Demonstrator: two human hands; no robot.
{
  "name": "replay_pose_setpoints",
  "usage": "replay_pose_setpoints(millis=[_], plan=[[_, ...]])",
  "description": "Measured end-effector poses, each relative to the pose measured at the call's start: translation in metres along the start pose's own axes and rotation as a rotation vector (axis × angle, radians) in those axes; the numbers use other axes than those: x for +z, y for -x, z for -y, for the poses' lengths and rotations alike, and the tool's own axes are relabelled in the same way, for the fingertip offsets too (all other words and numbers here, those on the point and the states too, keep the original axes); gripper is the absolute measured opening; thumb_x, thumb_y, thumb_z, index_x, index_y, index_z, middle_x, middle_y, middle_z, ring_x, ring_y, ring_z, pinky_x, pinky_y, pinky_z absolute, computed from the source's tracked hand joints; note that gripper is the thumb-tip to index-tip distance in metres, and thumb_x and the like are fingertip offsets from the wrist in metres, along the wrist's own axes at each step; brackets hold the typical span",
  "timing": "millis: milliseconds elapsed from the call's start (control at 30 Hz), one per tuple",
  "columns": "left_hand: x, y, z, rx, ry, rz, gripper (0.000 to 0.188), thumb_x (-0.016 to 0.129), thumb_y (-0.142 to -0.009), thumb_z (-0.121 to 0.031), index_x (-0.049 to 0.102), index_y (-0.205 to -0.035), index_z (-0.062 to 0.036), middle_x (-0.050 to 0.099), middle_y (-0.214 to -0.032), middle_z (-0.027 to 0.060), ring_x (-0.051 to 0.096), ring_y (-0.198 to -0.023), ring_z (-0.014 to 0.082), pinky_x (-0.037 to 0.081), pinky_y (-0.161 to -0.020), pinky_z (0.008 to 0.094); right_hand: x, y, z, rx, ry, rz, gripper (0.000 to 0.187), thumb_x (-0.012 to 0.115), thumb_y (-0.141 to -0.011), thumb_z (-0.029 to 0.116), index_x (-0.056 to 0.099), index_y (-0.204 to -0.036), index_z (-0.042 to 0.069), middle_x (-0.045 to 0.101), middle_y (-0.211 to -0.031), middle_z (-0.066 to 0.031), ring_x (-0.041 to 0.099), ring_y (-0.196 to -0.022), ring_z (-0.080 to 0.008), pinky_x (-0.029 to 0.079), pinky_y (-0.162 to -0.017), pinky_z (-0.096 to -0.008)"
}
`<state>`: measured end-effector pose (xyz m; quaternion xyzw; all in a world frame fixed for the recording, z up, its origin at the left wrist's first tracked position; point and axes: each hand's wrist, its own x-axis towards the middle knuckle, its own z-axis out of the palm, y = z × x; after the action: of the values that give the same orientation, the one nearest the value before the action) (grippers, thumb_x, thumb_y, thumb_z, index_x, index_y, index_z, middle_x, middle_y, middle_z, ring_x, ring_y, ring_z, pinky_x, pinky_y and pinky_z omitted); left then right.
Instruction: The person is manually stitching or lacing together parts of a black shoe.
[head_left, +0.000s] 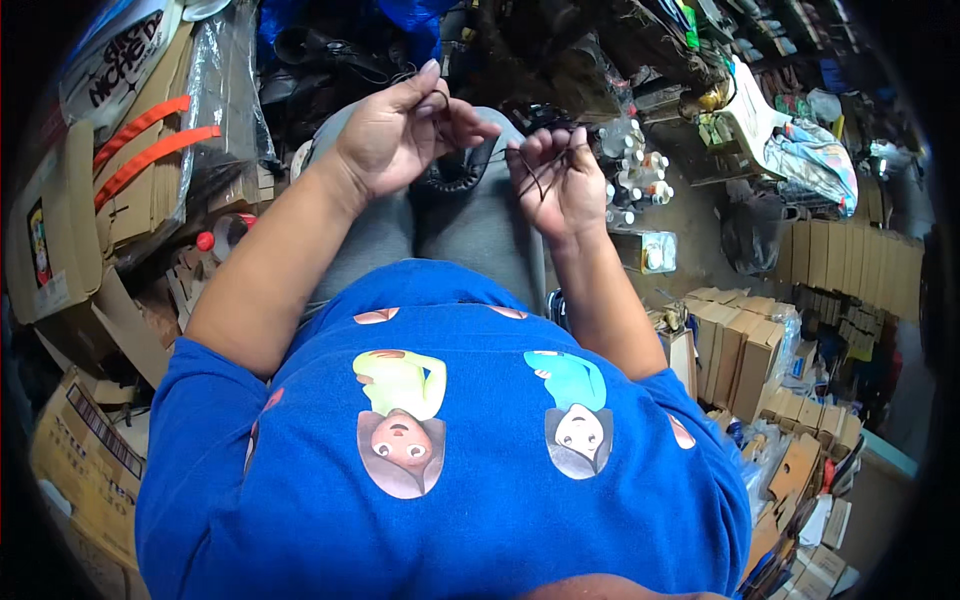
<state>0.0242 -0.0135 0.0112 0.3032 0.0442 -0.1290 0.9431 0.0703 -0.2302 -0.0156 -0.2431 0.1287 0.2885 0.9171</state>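
Note:
My left hand (395,140) is raised over my lap, its thumb and index finger pinched on a thin dark cord. The other fingers curl loosely. To the right, my right hand (563,185) faces palm up with its fingers bent in, closed on the same kind of dark cord (535,178), which loops across the palm. Whether one cord joins both hands is hard to see. Between my knees sits a dark, rounded object with a gathered edge (460,182), possibly a shoe; my hands are above it and partly cover it.
Dark items are piled beyond my knees. Several white-capped bottles (632,165) stand right of my lap, near a clear container (657,252). Stacked cardboard boxes (735,355) fill the right side. On the left are cardboard sheets with orange straps (150,135) and a red-capped bottle (228,235).

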Motion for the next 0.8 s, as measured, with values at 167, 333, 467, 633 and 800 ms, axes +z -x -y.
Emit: replay_pose_setpoints(millis=[167,333,467,633,800], plan=[[-0.039,-0.007,-0.008,-0.029,-0.093,-0.309,0.040,0.048,-0.096,-0.033,0.036,-0.062,-0.0158,0.024,-0.051,-0.0058,0.022,-0.041,0.0077,0.033,-0.053,0.0278,-0.008,0.032,0.013,-0.049,0.380,0.010,0.045,0.040,-0.097,0.037,0.034,-0.059,0.014,0.023,-0.051,0.0016,0.021,-0.047,-0.0128,0.035,-0.060,-0.0333],[-0.063,-0.007,-0.027,-0.003,-0.429,-0.089,0.035,0.049,-0.095,-0.036,0.049,-0.071,-0.0110,0.063,-0.071,0.0074,0.060,-0.058,0.0156,0.049,-0.070,0.0319,-0.032,0.044,0.034,-0.033,0.523,-0.128,0.038,0.042,-0.098,0.031,0.054,-0.070,0.007,0.054,-0.064,-0.0049,0.055,-0.061,-0.0198,0.046,-0.076,-0.0371],[-0.067,0.022,-0.086,0.073,-1.357,-0.618,0.037,0.049,-0.095,-0.035,0.064,-0.104,-0.0017,0.066,-0.100,0.0093,0.065,-0.078,0.0151,0.050,-0.074,0.0242,-0.052,0.075,0.082,-0.032,1.737,-0.224,0.033,0.061,-0.087,0.024,0.062,-0.108,-0.001,0.063,-0.107,-0.0129,0.062,-0.095,-0.0220,0.048,-0.084,-0.0345],[-0.061,0.019,-0.057,0.281,-1.554,0.007,0.033,0.063,-0.086,-0.022,0.063,-0.115,-0.0065,0.062,-0.114,0.0087,0.056,-0.105,0.0153,0.043,-0.091,0.0286,-0.030,0.062,0.088,-0.245,1.683,-0.186,0.032,0.066,-0.083,0.022,0.063,-0.109,0.003,0.061,-0.104,-0.0120,0.059,-0.098,-0.0199,0.046,-0.086,-0.0308],[-0.037,-0.030,0.009,0.050,-1.384,0.174,0.035,0.069,-0.078,-0.021,0.062,-0.106,-0.0020,0.061,-0.108,0.0090,0.055,-0.101,0.0165,0.044,-0.087,0.0290,0.035,0.011,0.036,0.044,2.028,0.291,0.035,0.062,-0.087,0.033,0.065,-0.094,-0.001,0.061,-0.077,-0.0104,0.058,-0.074,-0.0150,0.046,-0.068,-0.0301]])
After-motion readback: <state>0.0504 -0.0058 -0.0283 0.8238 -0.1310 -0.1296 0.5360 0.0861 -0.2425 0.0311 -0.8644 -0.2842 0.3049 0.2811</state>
